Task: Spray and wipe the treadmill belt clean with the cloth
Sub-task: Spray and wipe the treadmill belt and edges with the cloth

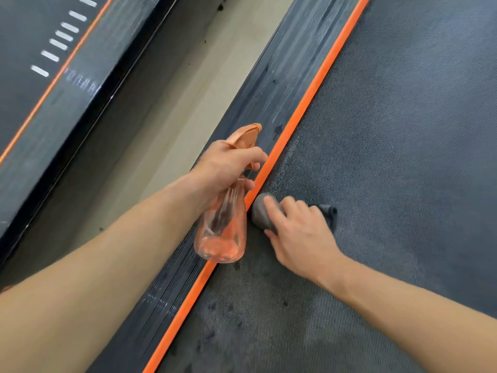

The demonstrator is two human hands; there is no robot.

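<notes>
Bunched on the dark textured treadmill belt [390, 130], the limp grey cloth [262, 215] is gripped by curled fingers [289, 204] of the right hand [298, 235]; the seemingly light clear-orange spray bottle [223, 232] is clasped in the left hand [226, 168].

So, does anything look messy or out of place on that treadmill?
Yes: dark blotches speckle the belt near its orange strip, on the near side of the cloth, and a few more dot the side rail. Dirt or spray drops, I cannot tell. Nothing looks broken or askew.
</notes>
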